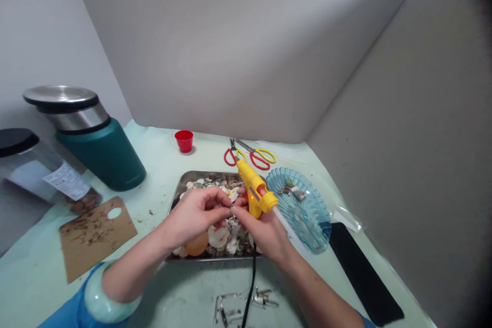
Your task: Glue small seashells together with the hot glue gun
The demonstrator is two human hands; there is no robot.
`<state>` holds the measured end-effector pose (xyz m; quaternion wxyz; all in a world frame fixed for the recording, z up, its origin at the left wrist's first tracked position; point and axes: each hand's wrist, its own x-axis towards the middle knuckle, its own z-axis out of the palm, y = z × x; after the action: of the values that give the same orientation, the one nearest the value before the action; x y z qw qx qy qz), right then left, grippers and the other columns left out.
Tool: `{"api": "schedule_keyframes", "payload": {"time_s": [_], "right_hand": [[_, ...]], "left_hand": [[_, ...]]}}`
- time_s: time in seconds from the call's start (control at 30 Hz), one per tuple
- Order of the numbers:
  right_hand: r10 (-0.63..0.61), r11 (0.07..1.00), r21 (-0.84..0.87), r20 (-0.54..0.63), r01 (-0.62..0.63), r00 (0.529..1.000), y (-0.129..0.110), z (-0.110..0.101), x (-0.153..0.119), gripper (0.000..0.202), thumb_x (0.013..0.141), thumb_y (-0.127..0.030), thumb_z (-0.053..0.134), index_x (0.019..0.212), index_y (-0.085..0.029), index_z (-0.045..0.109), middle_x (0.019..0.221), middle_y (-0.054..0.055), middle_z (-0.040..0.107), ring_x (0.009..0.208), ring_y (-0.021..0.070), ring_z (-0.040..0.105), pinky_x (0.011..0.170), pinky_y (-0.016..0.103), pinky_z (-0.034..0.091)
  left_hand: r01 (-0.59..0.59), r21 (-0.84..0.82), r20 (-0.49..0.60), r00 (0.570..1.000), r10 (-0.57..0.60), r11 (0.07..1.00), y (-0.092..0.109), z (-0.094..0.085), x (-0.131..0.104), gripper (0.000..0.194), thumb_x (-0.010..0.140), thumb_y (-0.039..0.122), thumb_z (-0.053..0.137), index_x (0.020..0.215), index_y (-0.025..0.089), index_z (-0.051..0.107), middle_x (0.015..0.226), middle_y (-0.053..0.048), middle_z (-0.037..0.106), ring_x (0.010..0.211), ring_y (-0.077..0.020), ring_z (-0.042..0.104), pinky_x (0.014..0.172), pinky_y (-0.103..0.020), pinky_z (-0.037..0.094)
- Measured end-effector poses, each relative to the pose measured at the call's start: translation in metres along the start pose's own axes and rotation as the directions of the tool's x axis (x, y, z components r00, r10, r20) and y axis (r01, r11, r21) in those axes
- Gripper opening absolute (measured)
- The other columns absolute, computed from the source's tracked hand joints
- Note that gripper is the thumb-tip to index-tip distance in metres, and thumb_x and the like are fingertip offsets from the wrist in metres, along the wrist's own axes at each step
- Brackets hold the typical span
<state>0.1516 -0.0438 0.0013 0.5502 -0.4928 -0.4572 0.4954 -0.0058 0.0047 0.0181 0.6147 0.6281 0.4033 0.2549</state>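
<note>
Tabletop gap (158,182) beside tray's left rim (176,193), left hand (198,210) pinched, contents unclear, right hand (265,230) gripping glue gun (251,179)

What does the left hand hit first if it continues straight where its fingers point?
Likely the right hand, immediately ahead of the left hand; whether the two already touch is unclear.

Hands, two: left hand (202,210) and right hand (265,228); glue gun (253,184), one, with one clear glue stick (288,228) and one black cord (251,282); scissors (253,151), two pairs; red cup (184,142), one; metal tray (181,184), one; shells (218,236), many, exact number not possible to tell; blue plate (313,210), one; teal bottle (103,151), one; jar (54,180), one; brown board (96,236), one; black strip (365,271), one; bangle (109,302), one
</note>
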Motion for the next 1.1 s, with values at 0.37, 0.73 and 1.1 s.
{"api": "schedule_keyframes", "payload": {"time_s": [0.37,0.73,1.1], "right_hand": [[-0.002,0.988,0.152,0.015,0.000,1.000,0.011,-0.001,0.006,0.030,0.076,-0.026,0.068,0.100,-0.020,0.051,0.073,-0.004,0.057,0.050,0.0077,0.050,0.046,0.021,0.045],[-0.022,0.990,0.137,0.013,0.020,1.000,0.012,-0.003,0.005,0.027,0.078,-0.026,0.067,0.100,-0.022,0.052,0.072,-0.004,0.057,0.054,0.0101,0.051,0.050,0.023,0.047],[0.031,0.975,0.220,-0.055,-0.018,0.998,0.012,0.001,0.006,0.032,0.073,-0.027,0.069,0.096,-0.021,0.049,0.067,-0.006,0.052,0.050,0.0092,0.048,0.045,0.022,0.044]], "left_hand": [[0.055,-0.053,0.010,0.998,-0.054,0.997,0.002,-0.007,0.004,0.014,0.074,0.026,0.064,0.082,0.015,0.061,0.059,0.003,0.062,0.056,-0.0112,0.059,0.058,-0.025,0.046],[0.046,-0.087,0.018,0.999,-0.044,0.995,0.001,-0.005,0.004,0.017,0.070,0.029,0.067,0.077,0.015,0.059,0.055,0.004,0.059,0.050,-0.0103,0.054,0.052,-0.023,0.042],[0.053,-0.093,0.030,0.998,-0.050,0.994,0.000,-0.003,0.005,0.017,0.068,0.023,0.069,0.081,0.014,0.060,0.057,0.003,0.061,0.053,-0.0107,0.055,0.055,-0.024,0.044]]}}
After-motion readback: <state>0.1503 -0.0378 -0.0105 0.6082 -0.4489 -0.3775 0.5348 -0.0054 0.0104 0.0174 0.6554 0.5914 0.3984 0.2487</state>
